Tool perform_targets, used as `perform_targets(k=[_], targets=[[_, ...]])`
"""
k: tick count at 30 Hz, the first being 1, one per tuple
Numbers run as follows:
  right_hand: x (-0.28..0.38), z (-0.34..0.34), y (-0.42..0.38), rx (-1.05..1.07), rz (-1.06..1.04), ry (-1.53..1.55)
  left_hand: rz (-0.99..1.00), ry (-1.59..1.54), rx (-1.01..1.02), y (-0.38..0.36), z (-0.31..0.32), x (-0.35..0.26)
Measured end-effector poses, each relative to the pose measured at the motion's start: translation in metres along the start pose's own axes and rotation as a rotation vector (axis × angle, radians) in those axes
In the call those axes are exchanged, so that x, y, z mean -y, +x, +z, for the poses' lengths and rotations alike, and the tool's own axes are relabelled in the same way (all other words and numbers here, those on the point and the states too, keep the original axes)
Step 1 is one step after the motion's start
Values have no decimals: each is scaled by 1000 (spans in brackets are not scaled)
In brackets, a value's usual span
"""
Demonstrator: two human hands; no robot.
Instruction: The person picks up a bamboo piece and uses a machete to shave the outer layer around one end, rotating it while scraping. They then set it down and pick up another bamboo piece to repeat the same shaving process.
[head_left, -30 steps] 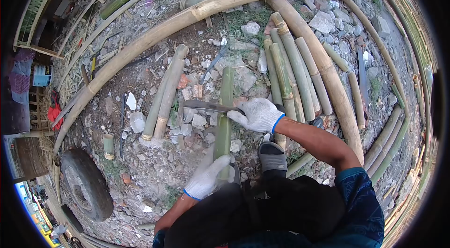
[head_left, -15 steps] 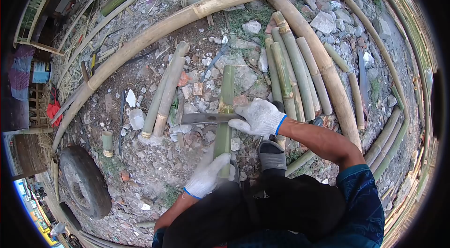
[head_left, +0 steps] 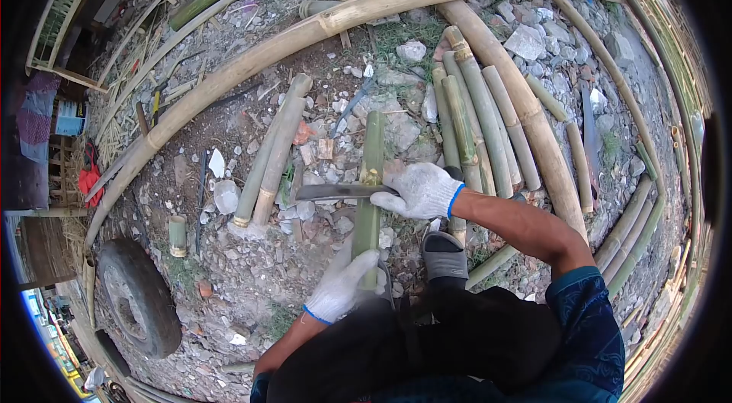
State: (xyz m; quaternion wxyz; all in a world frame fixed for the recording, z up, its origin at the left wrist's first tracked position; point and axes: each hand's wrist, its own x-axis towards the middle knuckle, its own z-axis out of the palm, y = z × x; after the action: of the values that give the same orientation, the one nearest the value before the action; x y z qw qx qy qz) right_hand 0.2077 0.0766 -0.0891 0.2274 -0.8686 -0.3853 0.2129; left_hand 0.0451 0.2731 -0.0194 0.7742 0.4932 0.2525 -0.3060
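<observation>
A green length of bamboo (head_left: 367,227) points away from me, its near end by my legs. My left hand (head_left: 345,281), in a white knitted glove, is closed round that lower end. In my gloved right hand (head_left: 419,191) is a machete (head_left: 332,192), its dark blade pointing left and lying across the bamboo just below a pale, scraped node (head_left: 370,176). The fingers of my right hand wrap the handle, which they mostly hide.
Cut bamboo pieces lie on the rubble at right (head_left: 497,136) and left (head_left: 276,159). One long bamboo pole (head_left: 320,24) arches across the far side. At lower left lies a tire (head_left: 137,298); a saw (head_left: 589,125) rests at right.
Both hands keep their grips, and the blade stays across the bamboo below the node. The whole view has shifted slightly downward.
</observation>
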Motion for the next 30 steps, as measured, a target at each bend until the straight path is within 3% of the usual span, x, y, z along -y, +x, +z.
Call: perform_targets(k=[4,6,10,14,15,18,19,20,22,25,28,30], targets=[[-11,-5,11,69,175,12,0,58,-5,1,-1,4],[-26,-30,23,224,330,12,-1,71,7,3,-2,3],[-4,-24,-7,147,53,-89,-6,64,10,3,-2,-2],[-16,-32,17,289,314,67,-4,109,19,5,-2,2],[-16,-27,15,264,292,42,1,121,24,5,-2,0],[-11,-1,1,-84,-88,-114,-15,69,25,4,-1,-3],[-12,-8,6,16,-33,-98,-28,92,38,5,-3,0],[-18,-20,13,187,157,45,-38,114,50,8,-7,4],[-36,-25,34,263,360,-44,-31,114,35,8,-6,4],[-15,-26,7,187,99,-72,-21,101,-7,4,-1,0],[-17,-32,15,272,169,-15,-26,115,-8,6,-3,5],[-10,-29,10,205,137,-71,-31,87,-9,5,-4,3]])
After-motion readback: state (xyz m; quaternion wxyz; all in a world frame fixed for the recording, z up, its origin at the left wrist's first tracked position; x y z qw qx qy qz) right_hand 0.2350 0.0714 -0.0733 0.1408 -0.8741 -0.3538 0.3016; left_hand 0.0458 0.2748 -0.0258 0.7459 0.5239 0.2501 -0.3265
